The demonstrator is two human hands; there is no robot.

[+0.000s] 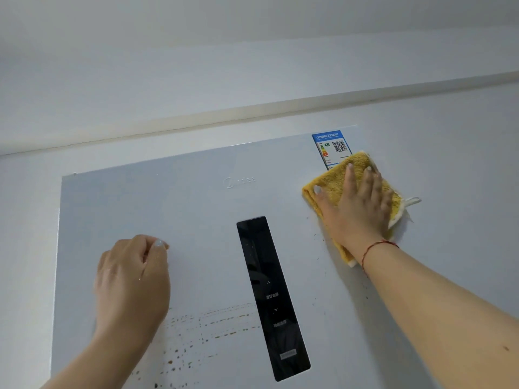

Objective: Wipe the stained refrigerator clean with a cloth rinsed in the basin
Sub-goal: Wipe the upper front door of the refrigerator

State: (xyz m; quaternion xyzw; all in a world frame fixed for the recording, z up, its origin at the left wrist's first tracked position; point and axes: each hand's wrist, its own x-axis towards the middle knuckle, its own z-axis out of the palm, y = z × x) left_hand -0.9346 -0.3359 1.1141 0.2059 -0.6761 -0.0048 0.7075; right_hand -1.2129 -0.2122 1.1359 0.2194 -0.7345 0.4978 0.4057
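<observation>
The pale silver refrigerator door (196,209) fills the view. Brown stain specks (207,329) spread over its lower middle, and more run down near the right edge. My right hand (356,203) presses a folded yellow cloth (334,181) flat against the door's upper right, just under a blue energy label (331,147); its fingers lie straight. My left hand (132,279) is against the door on the left with its fingers curled and nothing visible in it.
A black touch control panel (269,293) runs down the middle of the door. A white wall (252,66) with a ledge rises above the refrigerator. The basin is out of view.
</observation>
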